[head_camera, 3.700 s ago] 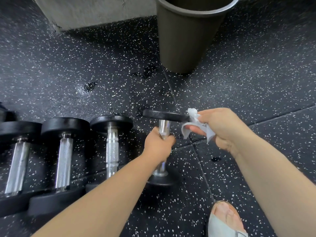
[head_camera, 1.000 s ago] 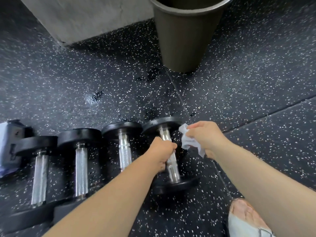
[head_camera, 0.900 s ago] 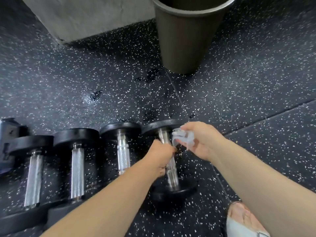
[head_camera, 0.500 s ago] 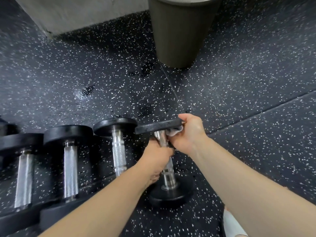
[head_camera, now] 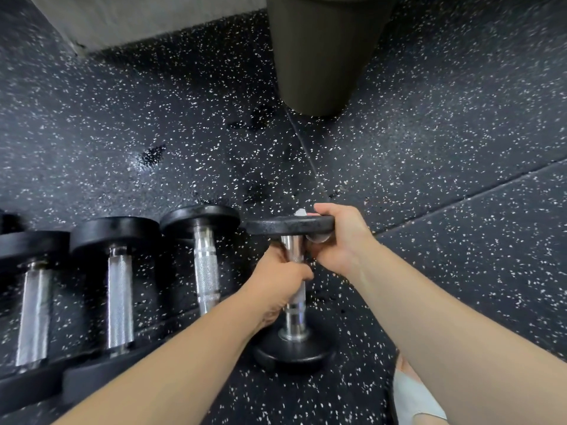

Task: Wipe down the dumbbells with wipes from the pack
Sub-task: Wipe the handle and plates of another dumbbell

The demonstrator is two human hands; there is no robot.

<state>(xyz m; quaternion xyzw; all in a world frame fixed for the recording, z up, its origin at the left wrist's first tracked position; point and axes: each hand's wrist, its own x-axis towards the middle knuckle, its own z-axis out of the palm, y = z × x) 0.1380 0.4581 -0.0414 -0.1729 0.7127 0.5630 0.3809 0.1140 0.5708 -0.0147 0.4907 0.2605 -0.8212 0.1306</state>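
A black dumbbell [head_camera: 285, 225] with a chrome handle stands upright on its lower head on the speckled floor. My left hand [head_camera: 280, 282] grips the handle around its middle. My right hand [head_camera: 339, 237] wraps the right edge of the upper head, fingers over the top and thumb below. A white wipe [head_camera: 300, 212] is pressed between that hand and the head; only small bits of it show above and below the rim. The wipe pack is out of view.
Three more dumbbells [head_camera: 206, 265] [head_camera: 119, 299] [head_camera: 33, 311] lie side by side to the left. A dark bin [head_camera: 319, 56] stands at the top centre, a concrete block [head_camera: 122, 16] at the top left. My sandalled foot [head_camera: 414, 397] is at the bottom right.
The dumbbell was tipped from lying on the floor to standing upright. My right hand moved with the wipe from beside the handle onto the upper head's rim and over its top.
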